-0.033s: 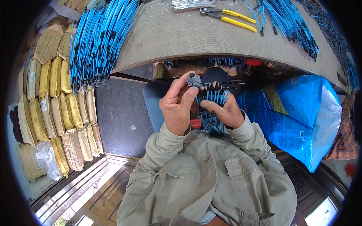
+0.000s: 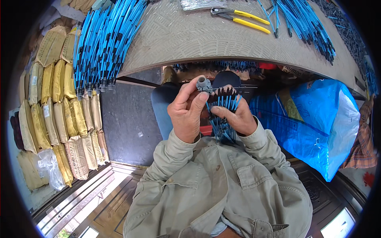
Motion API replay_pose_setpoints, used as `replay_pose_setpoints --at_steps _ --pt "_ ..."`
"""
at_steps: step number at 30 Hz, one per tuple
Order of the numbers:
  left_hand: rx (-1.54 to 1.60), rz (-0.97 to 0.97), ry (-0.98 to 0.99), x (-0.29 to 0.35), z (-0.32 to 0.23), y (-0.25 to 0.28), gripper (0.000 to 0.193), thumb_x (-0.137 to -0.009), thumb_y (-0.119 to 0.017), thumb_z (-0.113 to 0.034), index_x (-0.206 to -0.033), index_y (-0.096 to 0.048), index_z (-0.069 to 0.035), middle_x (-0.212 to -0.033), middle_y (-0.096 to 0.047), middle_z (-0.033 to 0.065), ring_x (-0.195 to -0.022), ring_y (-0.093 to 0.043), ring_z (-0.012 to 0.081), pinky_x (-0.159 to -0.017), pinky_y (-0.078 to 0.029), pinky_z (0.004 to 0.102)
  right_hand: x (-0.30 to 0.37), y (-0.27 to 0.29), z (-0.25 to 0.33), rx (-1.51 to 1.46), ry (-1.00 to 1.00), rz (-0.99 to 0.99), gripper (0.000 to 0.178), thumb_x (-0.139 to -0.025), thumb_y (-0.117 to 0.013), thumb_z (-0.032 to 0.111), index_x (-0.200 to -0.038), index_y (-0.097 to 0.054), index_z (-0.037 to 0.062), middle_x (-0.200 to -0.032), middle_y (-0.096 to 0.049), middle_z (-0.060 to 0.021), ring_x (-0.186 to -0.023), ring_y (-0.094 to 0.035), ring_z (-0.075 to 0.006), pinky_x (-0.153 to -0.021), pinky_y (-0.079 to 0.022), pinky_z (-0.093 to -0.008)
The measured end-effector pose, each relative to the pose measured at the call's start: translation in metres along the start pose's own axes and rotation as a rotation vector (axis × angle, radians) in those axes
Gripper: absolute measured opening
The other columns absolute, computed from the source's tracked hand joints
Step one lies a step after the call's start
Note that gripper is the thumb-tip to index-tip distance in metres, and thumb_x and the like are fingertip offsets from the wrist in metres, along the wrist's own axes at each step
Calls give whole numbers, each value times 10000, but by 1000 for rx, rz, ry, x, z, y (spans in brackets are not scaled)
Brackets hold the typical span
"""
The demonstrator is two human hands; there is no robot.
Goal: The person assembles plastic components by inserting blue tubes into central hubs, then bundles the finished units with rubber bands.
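Observation:
Between thumb and fingers, my left hand [image 2: 187,109] holds a small grey plastic hub [image 2: 204,84] with a round hollow top and a ribbed rim. My right hand [image 2: 237,117] grips a bunch of blue rods [image 2: 227,102] with black tips, its thumb pressed across them. The rods' lower ends hang down in front of my jacket. A thin metal wire [image 2: 232,87] runs sideways from the hub past the black tips and sticks out to the right. Whether every rod is on the wire is too small to tell.
A grey table [image 2: 190,37] lies ahead, with yellow-handled pliers [image 2: 242,20], a stack of thin wires [image 2: 203,4], and blue rod bundles at left [image 2: 109,39] and right [image 2: 305,23]. Wrapped packages [image 2: 57,81] are stacked at left. A blue plastic bag [image 2: 301,115] stands at right.

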State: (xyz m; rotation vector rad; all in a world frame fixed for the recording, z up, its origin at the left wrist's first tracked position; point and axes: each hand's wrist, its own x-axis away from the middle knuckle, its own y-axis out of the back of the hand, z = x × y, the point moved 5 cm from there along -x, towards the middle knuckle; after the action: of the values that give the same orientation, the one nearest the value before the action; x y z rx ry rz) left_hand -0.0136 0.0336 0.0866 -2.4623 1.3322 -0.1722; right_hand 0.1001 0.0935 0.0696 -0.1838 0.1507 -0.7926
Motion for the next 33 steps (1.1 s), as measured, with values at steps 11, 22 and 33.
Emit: replay_pose_setpoints --at_steps 11,22,33 --pt "-76 72 -52 3 -8 -3 350 -810 -627 -24 -1144 -545 42 -1002 -528 34 -856 -526 85 -724 -425 182 0 17 27 -182 579 -250 142 -934 -399 134 -1025 -464 45 -1050 -483 -178 -804 -615 -285 -730 -510 -359" --pt "-124 50 -46 2 -11 -2 322 -815 -625 -33 -1123 -559 37 -973 -546 29 -816 -533 77 -712 -435 183 3 26 10 -83 412 -286 309 -833 -586 68 -1118 -478 21 -1039 -499 -163 -895 -550 -209 -792 -490 -325" --pt "-73 47 47 1 -10 0 301 -837 -599 -46 -1121 -552 40 -981 -561 32 -827 -536 77 -726 -434 188 -3 5 6 -72 -4 -166 502 -681 -712 69 -1102 -441 38 -925 -521 -46 -850 -480 -89 -779 -387 -226"
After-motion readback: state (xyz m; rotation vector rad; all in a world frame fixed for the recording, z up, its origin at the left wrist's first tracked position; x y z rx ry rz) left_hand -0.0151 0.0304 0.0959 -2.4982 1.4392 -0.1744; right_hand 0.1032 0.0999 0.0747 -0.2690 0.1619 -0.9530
